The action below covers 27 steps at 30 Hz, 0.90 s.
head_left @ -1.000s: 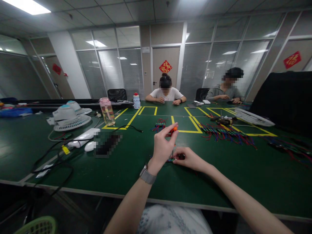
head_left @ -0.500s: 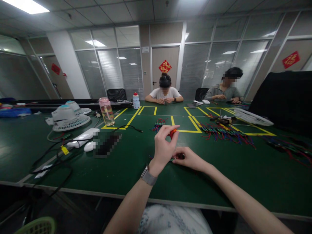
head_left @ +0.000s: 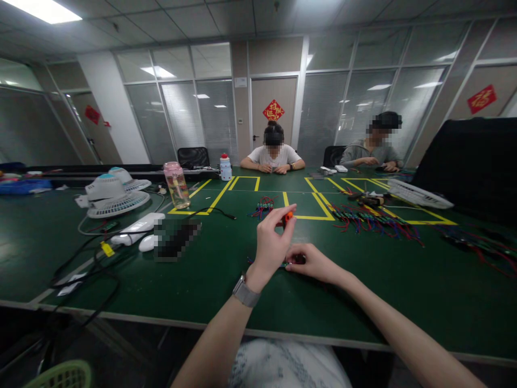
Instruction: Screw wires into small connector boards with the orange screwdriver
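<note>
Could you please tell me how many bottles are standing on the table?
2: a pink-lidded bottle, left of and beyond the left hand, and a red-topped bottle, farther back and more central. Others may be hidden.

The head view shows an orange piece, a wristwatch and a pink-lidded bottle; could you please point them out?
Orange piece (head_left: 288, 216): head view, visible top.
Wristwatch (head_left: 247, 295): head view, band.
Pink-lidded bottle (head_left: 176, 188): head view, clear body.

The left grip (head_left: 270, 240) holds an orange handle (head_left: 288, 215), the right grip (head_left: 314, 262) a circuit board (head_left: 284, 265).
</note>
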Tool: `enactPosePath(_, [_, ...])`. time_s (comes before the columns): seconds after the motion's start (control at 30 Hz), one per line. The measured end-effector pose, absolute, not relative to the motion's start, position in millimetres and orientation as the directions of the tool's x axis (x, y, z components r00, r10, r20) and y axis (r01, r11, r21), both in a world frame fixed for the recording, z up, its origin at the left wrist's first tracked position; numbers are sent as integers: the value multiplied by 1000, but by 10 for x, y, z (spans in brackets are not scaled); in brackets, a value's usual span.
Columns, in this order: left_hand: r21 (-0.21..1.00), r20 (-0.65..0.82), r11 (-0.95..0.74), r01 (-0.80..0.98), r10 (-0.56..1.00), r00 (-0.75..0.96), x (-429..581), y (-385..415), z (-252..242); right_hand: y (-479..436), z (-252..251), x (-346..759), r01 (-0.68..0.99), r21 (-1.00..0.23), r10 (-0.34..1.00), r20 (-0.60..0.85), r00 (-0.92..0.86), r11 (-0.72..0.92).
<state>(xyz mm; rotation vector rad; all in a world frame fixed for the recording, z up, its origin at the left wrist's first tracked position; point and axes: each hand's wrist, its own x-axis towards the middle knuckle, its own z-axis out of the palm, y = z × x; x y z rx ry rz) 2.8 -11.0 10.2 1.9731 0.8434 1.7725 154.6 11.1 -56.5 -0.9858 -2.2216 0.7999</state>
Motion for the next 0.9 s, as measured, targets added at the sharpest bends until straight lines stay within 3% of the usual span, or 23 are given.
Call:
enactPosePath(0.17, [583,793,-750,312,609,-18,9,-142,140,97,-547,1545,450,-701,784,255,-566,553])
enactPosePath(0.4, [644,755,-754,130,653,50,21,-122,123,87,-538,1541,457,-697,787,257,-561,553])
enactPosePath(0.67, [573,806,-757,316,589,-51,3,-150,153,84,-532,1542,459,-699,790,252,-559,548])
enactPosePath(0.9, [645,751,-742,184,660,27,10,-122,120,92,-548,1549,460,-696,790,258,-557,552])
